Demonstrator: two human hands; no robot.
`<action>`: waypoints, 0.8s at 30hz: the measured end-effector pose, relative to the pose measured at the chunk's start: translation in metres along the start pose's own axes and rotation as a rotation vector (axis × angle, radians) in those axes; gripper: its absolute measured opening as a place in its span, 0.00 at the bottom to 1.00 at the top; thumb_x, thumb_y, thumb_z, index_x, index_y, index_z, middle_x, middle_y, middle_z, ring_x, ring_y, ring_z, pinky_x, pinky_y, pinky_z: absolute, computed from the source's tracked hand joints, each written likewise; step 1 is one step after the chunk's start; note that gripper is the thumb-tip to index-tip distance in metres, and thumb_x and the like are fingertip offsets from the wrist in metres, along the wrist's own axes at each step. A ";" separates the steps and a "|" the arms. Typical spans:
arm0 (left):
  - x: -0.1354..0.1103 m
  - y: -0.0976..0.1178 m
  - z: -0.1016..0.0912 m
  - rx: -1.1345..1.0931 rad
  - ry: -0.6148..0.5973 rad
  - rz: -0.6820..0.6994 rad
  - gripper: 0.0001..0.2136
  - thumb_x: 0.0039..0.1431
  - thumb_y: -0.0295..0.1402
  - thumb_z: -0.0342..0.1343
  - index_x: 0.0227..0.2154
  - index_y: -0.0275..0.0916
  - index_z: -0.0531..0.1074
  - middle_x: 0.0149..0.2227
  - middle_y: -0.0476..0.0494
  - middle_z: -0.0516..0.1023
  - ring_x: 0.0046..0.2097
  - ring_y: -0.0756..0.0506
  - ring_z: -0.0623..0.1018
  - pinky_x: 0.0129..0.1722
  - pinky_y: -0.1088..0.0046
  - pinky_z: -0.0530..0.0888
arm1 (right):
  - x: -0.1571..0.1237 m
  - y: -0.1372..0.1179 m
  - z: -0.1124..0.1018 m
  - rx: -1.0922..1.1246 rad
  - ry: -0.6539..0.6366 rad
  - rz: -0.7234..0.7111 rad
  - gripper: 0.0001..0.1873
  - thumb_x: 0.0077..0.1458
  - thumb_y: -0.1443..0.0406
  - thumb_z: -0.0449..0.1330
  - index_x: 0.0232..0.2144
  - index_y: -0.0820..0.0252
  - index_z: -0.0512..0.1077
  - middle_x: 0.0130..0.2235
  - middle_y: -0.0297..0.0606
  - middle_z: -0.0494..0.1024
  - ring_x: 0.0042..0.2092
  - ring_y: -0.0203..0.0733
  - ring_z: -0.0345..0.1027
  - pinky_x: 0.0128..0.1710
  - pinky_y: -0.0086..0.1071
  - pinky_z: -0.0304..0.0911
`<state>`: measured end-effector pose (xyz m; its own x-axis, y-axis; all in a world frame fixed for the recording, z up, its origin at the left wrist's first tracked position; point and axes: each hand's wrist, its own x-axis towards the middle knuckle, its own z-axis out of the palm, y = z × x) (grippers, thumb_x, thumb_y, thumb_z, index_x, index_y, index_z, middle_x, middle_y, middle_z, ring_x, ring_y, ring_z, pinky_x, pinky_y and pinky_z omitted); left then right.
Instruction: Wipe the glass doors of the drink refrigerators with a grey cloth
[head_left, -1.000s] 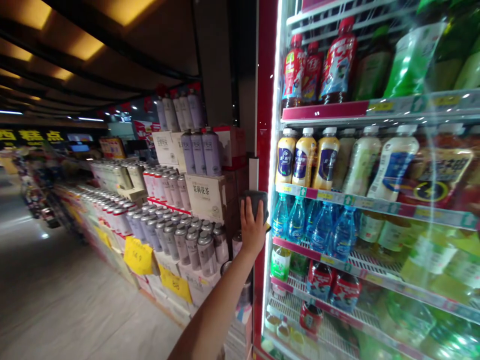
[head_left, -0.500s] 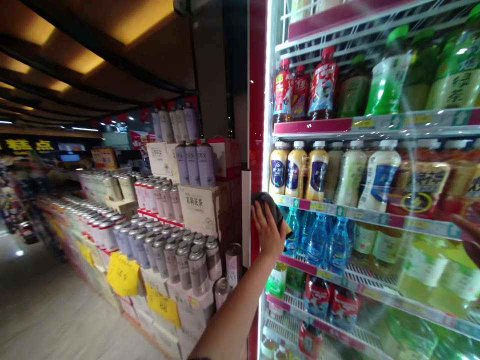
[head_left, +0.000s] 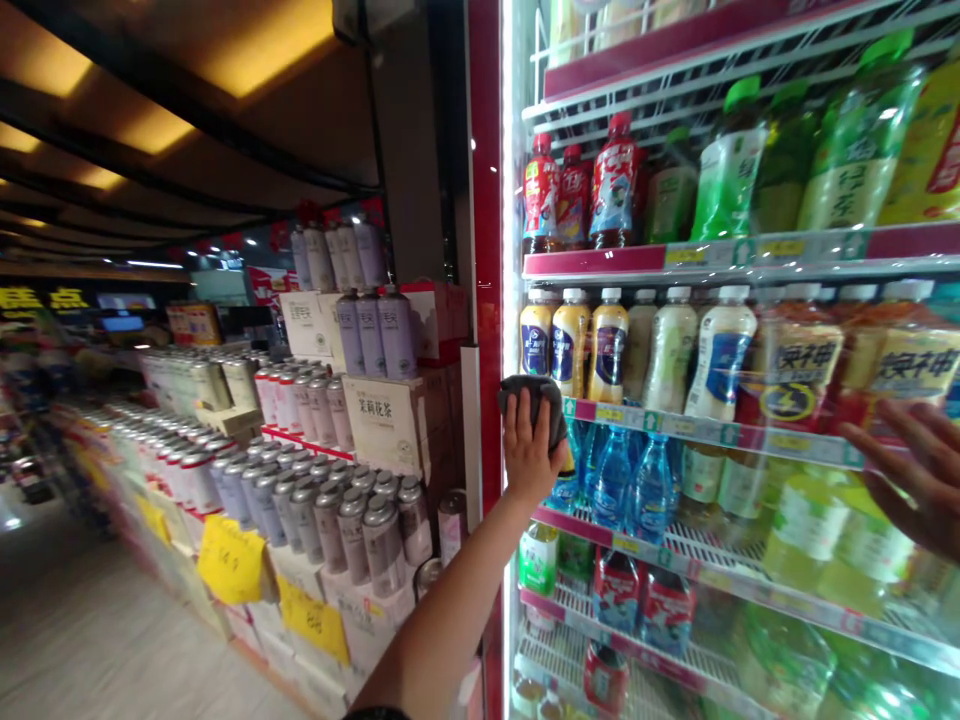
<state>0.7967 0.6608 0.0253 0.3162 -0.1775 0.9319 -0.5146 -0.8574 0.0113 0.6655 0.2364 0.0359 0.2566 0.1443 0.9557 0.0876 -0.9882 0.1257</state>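
My left hand (head_left: 531, 455) presses a dark grey cloth (head_left: 551, 400) against the left edge of the cooler's glass door (head_left: 705, 560). Its fingers lie over the folded cloth, which has a bit of yellow at its lower corner. Behind the glass at this height stand yellow bottles with dark labels (head_left: 568, 345) and, one shelf down, blue water bottles (head_left: 611, 480). Far to the right, my right hand (head_left: 919, 475) is partly in view, dark and blurred, with its fingers apart and nothing seen in them. Whether it touches the glass I cannot tell.
The cooler's red frame (head_left: 487, 250) runs upright beside the cloth. To the left, silver-topped cans (head_left: 382, 545) stand in rows on stacked cartons (head_left: 390, 420), close to my left forearm. Yellow price signs (head_left: 234, 560) hang on the stack's front, above the floor (head_left: 112, 640).
The view has shifted a little to the right. My left hand and the cloth have moved slightly rightward against the door frame, onto the glass edge. More of my right hand now shows.
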 end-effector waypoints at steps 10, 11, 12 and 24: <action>0.056 0.026 0.010 -0.013 0.288 -0.356 0.29 0.70 0.39 0.45 0.71 0.38 0.53 0.75 0.35 0.47 0.75 0.35 0.44 0.72 0.44 0.51 | 0.000 0.014 0.004 0.117 -0.041 -0.088 0.35 0.63 0.54 0.59 0.68 0.27 0.52 0.71 0.27 0.56 0.70 0.51 0.53 0.72 0.46 0.44; 0.047 0.032 0.013 -0.016 0.262 -0.293 0.29 0.70 0.39 0.46 0.71 0.39 0.53 0.75 0.37 0.47 0.75 0.35 0.42 0.72 0.44 0.51 | 0.001 0.014 0.004 0.115 -0.040 -0.092 0.35 0.64 0.55 0.59 0.69 0.27 0.52 0.71 0.27 0.57 0.70 0.51 0.54 0.72 0.46 0.44; 0.034 0.035 0.016 -0.021 0.211 -0.213 0.29 0.69 0.39 0.48 0.71 0.41 0.54 0.75 0.38 0.47 0.75 0.35 0.42 0.71 0.44 0.53 | 0.001 0.014 0.003 0.110 -0.039 -0.098 0.36 0.64 0.55 0.59 0.69 0.28 0.51 0.71 0.28 0.57 0.70 0.52 0.54 0.72 0.47 0.44; 0.043 0.064 0.029 -0.005 0.324 -0.313 0.32 0.69 0.36 0.48 0.73 0.43 0.46 0.76 0.39 0.42 0.76 0.36 0.38 0.72 0.43 0.51 | 0.007 0.020 0.003 0.051 -0.014 -0.219 0.40 0.63 0.60 0.61 0.71 0.36 0.49 0.72 0.33 0.54 0.69 0.53 0.57 0.72 0.50 0.44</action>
<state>0.8004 0.5843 0.0553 0.1918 0.2516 0.9486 -0.4382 -0.8429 0.3122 0.6716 0.2180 0.0443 0.2397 0.3566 0.9030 0.1915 -0.9292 0.3161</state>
